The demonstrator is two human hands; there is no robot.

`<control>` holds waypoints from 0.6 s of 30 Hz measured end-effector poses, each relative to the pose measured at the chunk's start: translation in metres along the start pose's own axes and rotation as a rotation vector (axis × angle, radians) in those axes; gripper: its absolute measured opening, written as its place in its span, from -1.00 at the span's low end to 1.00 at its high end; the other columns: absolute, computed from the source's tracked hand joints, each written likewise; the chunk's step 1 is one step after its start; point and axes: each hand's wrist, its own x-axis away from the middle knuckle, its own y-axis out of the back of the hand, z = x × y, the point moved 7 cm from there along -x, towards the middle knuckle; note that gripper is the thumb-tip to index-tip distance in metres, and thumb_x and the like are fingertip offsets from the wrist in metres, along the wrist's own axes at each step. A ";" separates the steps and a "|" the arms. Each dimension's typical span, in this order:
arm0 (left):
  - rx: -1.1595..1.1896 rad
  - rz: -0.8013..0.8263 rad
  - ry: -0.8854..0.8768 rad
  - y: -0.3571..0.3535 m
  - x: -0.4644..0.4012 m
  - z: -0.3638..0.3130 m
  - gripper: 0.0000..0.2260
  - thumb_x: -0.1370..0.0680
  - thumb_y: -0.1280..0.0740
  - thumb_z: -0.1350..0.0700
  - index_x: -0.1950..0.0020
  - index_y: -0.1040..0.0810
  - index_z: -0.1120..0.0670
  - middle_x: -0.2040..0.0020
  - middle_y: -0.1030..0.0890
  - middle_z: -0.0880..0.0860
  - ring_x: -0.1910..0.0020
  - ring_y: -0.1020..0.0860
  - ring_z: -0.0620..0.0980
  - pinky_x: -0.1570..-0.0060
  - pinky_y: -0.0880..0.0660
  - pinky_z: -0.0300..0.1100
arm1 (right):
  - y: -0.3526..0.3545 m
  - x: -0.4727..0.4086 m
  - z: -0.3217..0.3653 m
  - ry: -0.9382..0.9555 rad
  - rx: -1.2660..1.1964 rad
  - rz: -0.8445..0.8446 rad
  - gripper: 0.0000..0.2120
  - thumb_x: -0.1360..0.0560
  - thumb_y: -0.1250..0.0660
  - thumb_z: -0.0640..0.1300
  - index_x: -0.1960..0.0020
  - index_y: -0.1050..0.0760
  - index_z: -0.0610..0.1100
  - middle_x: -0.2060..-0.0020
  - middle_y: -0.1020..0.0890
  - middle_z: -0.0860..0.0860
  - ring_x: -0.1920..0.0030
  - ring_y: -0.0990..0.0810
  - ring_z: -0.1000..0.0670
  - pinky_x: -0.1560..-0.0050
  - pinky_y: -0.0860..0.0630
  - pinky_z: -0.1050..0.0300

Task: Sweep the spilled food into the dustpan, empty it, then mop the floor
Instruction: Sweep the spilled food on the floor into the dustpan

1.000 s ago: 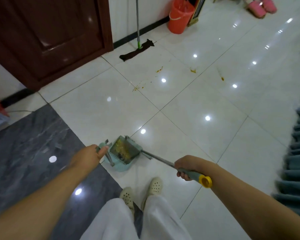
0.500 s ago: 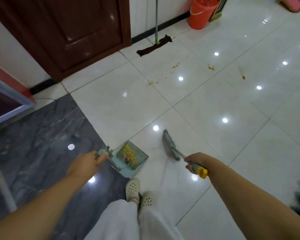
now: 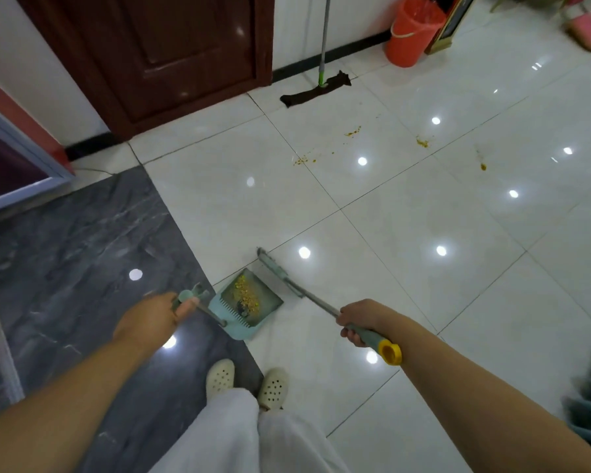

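Two hands busy: my left hand grips the dustpan handle, my right hand the broom shaft | pan on floor, holding yellow crumbs; scattered crumbs remain ahead | light rigid plastic, I judge; carry level by the handle.

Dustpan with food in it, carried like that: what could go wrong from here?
1. The dustpan is loaded with crumbs and held by the left hand alone; a tilt could spill them again.
2. Crumbs remain on the tiles near the mop; mopping now would likely smear them.
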 end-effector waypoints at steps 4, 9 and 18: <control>0.005 -0.018 0.040 -0.001 0.015 0.013 -0.53 -0.58 -0.04 -0.23 -0.09 -0.57 0.08 0.03 -0.65 0.12 0.06 -0.58 0.11 0.03 -0.50 -0.09 | 0.020 -0.016 0.031 0.070 -0.042 -0.073 -0.84 -0.54 -0.30 -0.26 -0.04 -0.42 -0.35 0.30 -0.50 -0.20 0.58 -0.44 0.02 0.60 -0.41 0.33; 0.022 -0.033 0.094 -0.004 0.028 0.034 -0.59 -0.58 -0.08 -0.23 0.05 -0.54 0.04 0.07 -0.65 0.13 0.11 -0.55 0.11 0.13 -0.45 -0.13 | 0.020 -0.037 0.051 0.084 -0.090 -0.074 -0.84 -0.58 -0.24 -0.23 0.10 -0.35 -0.31 0.23 -0.49 -0.24 0.71 -0.42 0.05 0.63 -0.43 0.31; 0.083 -0.059 0.103 -0.004 0.035 0.066 -0.57 -0.58 -0.09 -0.23 0.01 -0.57 0.07 0.20 -0.58 0.04 0.22 -0.47 0.02 0.28 -0.31 -0.18 | -0.075 -0.018 0.031 -0.008 0.122 0.025 -0.85 -0.60 -0.19 -0.22 -0.06 -0.37 -0.33 0.29 -0.50 -0.19 0.57 -0.44 0.01 0.63 -0.38 0.34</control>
